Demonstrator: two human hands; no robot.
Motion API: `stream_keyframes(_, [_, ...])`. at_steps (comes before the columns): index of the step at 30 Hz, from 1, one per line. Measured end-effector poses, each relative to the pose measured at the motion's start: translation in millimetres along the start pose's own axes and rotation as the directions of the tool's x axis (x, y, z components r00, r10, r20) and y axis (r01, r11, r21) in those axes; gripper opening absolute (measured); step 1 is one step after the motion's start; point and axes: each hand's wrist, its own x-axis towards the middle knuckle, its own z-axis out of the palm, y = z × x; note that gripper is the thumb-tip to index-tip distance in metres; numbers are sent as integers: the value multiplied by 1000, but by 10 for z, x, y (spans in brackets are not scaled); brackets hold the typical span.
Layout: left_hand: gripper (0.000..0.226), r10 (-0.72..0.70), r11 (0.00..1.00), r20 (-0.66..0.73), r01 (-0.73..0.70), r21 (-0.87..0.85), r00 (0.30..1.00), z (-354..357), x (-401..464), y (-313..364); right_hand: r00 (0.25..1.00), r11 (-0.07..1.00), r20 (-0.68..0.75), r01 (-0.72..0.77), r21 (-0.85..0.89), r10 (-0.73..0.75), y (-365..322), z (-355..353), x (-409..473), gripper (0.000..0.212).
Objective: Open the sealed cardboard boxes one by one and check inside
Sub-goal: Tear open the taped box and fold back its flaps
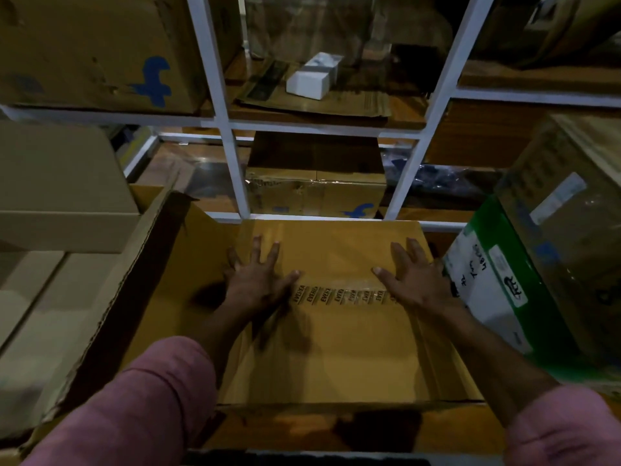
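Note:
A brown cardboard box (pixel 339 348) lies in front of me, its top seam closed by a strip of printed tape (pixel 342 294) running left to right. My left hand (pixel 258 277) lies flat on the box top at the tape's left end, fingers spread. At the tape's right end my right hand (pixel 411 277) rests flat on the top too, fingers straight. Neither hand holds anything. The box sits inside or against a larger open carton (pixel 158 264) whose torn flap stands up on the left.
A white metal rack (pixel 232 156) stands just behind, with brown boxes on its shelves, one taped box (pixel 316 193) right behind mine and small white boxes (pixel 312 79) higher up. A green and white box (pixel 497 280) leans at the right. Plain cartons (pixel 57 183) stack at the left.

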Motion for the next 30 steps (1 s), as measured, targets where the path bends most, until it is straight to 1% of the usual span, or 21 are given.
stream_keyframes(3, [106, 32, 999, -4, -32, 8, 999, 5, 63, -60, 1000, 999, -3, -6, 39, 6, 19, -14, 7, 90])
stream_keyframes(7, [112, 58, 998, -64, -55, 34, 996, -5, 72, -38, 999, 996, -41, 1, 92, 3, 49, 37, 5, 88])
stream_keyframes(10, [109, 58, 998, -155, -55, 25, 986, -66, -48, 15, 994, 988, -111, 30, 151, -14, 93, 57, -38, 92])
stream_keyframes(13, [104, 75, 997, -272, -74, 15, 959, -259, -212, 104, 976, 978, -219, 54, 203, -8, 69, -95, -135, 98])
stream_keyframes(15, [105, 81, 997, -375, -76, 28, 923, -431, -273, 159, 942, 967, -334, 107, 230, -25, 7, -267, -214, 95])
stream_keyframes(17, [105, 84, 996, -475, -73, 43, 876, -597, -349, 225, 889, 954, -456, 159, 256, -26, -66, -448, -302, 92])
stream_keyframes(19, [105, 107, 993, -585, -117, 20, 804, -709, -467, 274, 819, 933, -574, 219, 286, -16, -121, -567, -410, 91])
stream_keyframes(21, [108, 147, 982, -658, -187, 11, 739, -745, -610, 269, 746, 916, -666, 272, 296, -6, -157, -577, -571, 94])
stream_keyframes(23, [114, 174, 973, -684, -233, 7, 708, -691, -739, 204, 707, 910, -707, 283, 303, 15, -149, -447, -752, 98])
stream_keyframes(25, [115, 189, 964, -685, -264, -6, 703, -578, -866, 117, 694, 920, -720, 270, 284, 19, -112, -233, -937, 98])
stream_keyframes(27, [114, 199, 960, -677, -281, -12, 708, -450, -1001, 18, 694, 940, -720, 237, 247, 14, -79, -41, -1109, 99])
stream_keyframes(30, [115, 234, 957, -668, -289, 29, 706, -353, -1174, -104, 721, 957, -693, 192, 219, 14, -109, 55, -1325, 99])
